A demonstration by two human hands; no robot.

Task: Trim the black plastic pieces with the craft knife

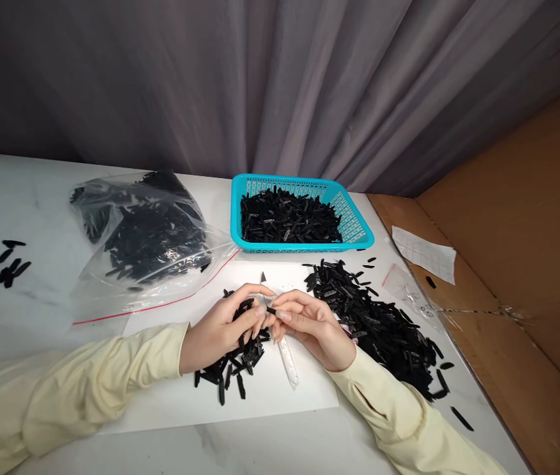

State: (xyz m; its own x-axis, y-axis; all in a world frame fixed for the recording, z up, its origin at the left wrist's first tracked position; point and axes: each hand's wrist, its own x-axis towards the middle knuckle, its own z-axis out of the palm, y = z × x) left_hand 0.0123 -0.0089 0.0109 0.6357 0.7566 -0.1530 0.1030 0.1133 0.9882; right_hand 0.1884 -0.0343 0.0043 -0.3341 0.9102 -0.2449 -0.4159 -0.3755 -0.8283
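Observation:
My left hand (227,330) and my right hand (316,328) meet over a white sheet (171,389). Between their fingertips is a small, narrow black strip (270,310); its right end sits between my right thumb and fingers, while my left thumb and fingers close at its left end. Beneath my left hand lies a loose heap of similar black strips (247,359). A slim knife with a pointed dark blade (262,277) and a whitish wrapped handle (288,364) lies under my hands, its middle hidden by them.
Behind stands a blue basket (304,247) holding many black strips. A clear zip bag (155,231) of strips lies left of it. To the right spreads a large strip pile (378,323), beside a cardboard wall (522,198) and a paper slip (425,254). Several strips (7,270) lie far left.

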